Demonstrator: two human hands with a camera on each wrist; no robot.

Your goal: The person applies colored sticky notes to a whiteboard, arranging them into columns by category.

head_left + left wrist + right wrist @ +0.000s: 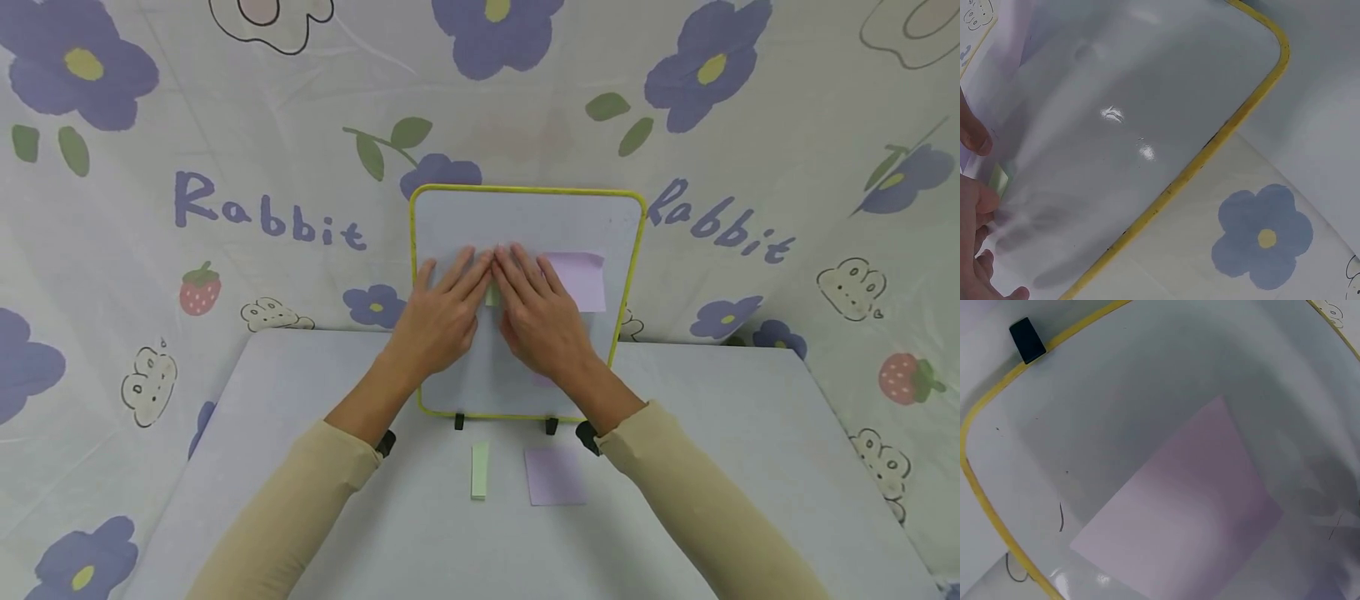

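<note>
A small whiteboard [450,218] with a yellow frame stands upright on the table. My left hand [441,325] lies against it with fingers extended, fingertips at a narrow green sticky strip [492,294]. From the other side, my right hand [542,312] touches the same spot, its fingers straight and its fingertips meeting the left ones. Most of the strip is hidden behind the hands; a bit of green strip [999,181] shows in the left wrist view. Just right of my right hand, a purple sticky note [581,282] is on the board, also filling the right wrist view's lower middle.
On the table before the board lie a green strip pad [479,471] and a purple sticky-note pad [555,477]. Two black feet [459,422] hold the board's lower edge. Behind it hangs a patterned cloth [300,133].
</note>
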